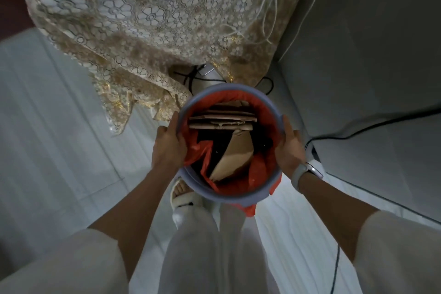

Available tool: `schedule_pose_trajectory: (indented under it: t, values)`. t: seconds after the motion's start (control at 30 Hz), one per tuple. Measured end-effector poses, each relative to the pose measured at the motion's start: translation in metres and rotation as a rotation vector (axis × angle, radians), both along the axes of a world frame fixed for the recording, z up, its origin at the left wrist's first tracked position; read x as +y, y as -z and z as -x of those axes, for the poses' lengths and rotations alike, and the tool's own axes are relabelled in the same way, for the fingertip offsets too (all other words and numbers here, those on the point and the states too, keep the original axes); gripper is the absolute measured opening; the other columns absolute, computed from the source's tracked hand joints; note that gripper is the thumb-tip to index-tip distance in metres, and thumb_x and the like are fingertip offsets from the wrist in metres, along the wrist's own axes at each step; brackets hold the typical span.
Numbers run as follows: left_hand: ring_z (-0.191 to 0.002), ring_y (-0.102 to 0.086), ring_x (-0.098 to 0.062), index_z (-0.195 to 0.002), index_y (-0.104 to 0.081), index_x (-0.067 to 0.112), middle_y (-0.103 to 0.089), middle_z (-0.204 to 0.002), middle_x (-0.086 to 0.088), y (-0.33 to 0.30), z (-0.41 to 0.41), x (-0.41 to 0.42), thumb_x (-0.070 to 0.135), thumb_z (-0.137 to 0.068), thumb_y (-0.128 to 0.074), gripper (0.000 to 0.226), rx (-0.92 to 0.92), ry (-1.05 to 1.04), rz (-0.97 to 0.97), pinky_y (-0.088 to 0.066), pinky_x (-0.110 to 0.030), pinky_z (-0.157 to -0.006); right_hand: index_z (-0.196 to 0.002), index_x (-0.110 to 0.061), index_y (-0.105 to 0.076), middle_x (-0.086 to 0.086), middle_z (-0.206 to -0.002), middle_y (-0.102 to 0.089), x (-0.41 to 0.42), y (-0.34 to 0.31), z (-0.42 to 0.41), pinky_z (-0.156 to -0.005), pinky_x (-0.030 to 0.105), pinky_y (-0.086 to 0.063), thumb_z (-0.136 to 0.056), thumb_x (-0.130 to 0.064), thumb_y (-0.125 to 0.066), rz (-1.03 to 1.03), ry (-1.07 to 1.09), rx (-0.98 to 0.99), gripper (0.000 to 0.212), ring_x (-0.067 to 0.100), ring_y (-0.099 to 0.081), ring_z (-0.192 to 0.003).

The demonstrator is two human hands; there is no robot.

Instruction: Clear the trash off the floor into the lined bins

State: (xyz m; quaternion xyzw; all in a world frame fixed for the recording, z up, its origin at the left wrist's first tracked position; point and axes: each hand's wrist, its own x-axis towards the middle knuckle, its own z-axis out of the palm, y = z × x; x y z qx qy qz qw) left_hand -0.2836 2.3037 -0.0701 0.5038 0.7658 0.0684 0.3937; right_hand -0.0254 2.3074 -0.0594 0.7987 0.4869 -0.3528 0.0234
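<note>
Pale tiled floor (59,126), lace-draped table (148,14) ahead; grey bin (238,194) held up between both hands.

Left hand (168,148) and right hand (290,148) clasp opposite rim sides, fingers curled on it. Rigid, probably light; red liner (262,167) slippery, cardboard (236,157) stiff. Grip the rim.

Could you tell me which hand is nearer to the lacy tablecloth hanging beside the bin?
Left. The left hand holds the bin rim on the side next to the tablecloth's drooping edge; the right hand holds the opposite rim, toward the grey wall.
</note>
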Motion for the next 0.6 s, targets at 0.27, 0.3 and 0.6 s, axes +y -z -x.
schedule_pose_trajectory:
  t: [0.27, 0.3, 0.6]
  values:
    - [-0.081, -0.056, -0.039, -0.145, -0.021, 0.024, -0.051, -0.099, -0.024, 0.008, -0.007, 0.029, 0.002, -0.088, -0.038, 0.063, -0.043, 0.042, 0.014, -0.045, -0.040, -0.069, -0.145, -0.020, -0.020, 0.026, -0.125, -0.042, 0.041, -0.002, -0.011, -0.090, 0.039, -0.039, -0.088, 0.001, -0.039, -0.073, -0.021, 0.022, 0.064, 0.042, -0.049, -0.108]
    - [-0.085, -0.056, -0.041, -0.145, -0.021, 0.023, -0.051, -0.103, -0.025, 0.005, -0.009, 0.031, 0.004, -0.089, -0.040, 0.062, -0.045, 0.042, 0.011, -0.047, -0.043, -0.072, -0.145, -0.019, -0.021, 0.025, -0.127, -0.042, 0.045, -0.002, -0.012, -0.092, 0.040, -0.039, -0.087, 0.003, -0.039, -0.078, -0.012, 0.015, 0.065, 0.042, -0.048, -0.111]
    - [-0.108, -0.047, -0.047, -0.142, -0.021, 0.010, -0.043, -0.125, -0.028, -0.017, -0.015, 0.034, 0.014, -0.086, -0.042, 0.060, -0.010, 0.118, 0.138, -0.044, -0.053, -0.086, -0.146, -0.014, -0.019, 0.017, -0.148, -0.028, 0.041, -0.014, 0.005, -0.097, 0.044, -0.038, -0.085, -0.011, -0.038, -0.012, -0.108, -0.103, 0.063, 0.041, -0.040, -0.124]
